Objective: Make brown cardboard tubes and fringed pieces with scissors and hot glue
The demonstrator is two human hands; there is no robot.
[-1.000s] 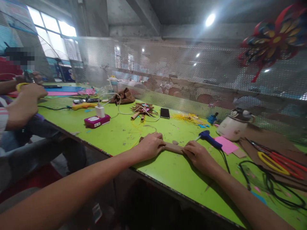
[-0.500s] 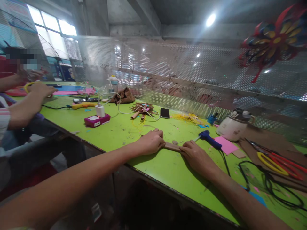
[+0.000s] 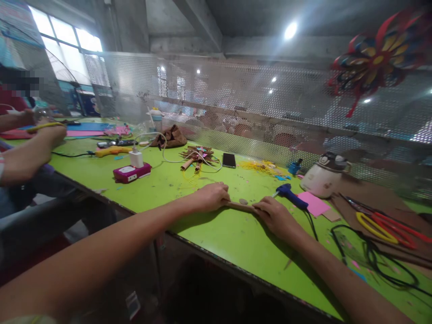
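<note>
Between my two hands, low over the green table (image 3: 209,229), runs a narrow strip of brown cardboard (image 3: 241,206). My left hand (image 3: 213,197) is closed on its left end, and the fingers of my right hand (image 3: 272,215) pinch its right end. The ends themselves are hidden under the fingers. Just behind the strip lies a small round disc (image 3: 243,201). A blue glue gun (image 3: 292,197) rests beyond my right hand, its nozzle pointing toward the fingers.
On the right are pink paper (image 3: 313,204), a kettle-shaped container (image 3: 322,175), scissors (image 3: 378,227) and a black cable (image 3: 371,256). Farther back lie a phone (image 3: 228,160), a cardboard figure (image 3: 199,157) and a purple power block (image 3: 132,172). A co-worker's hand (image 3: 50,130) holds yellow-handled scissors at left.
The cardboard strip looks narrower now, seemingly tilted or folded between my hands. My hands stay in nearly the same place. The whole view has shifted slightly, and the co-worker's hand has moved left.
</note>
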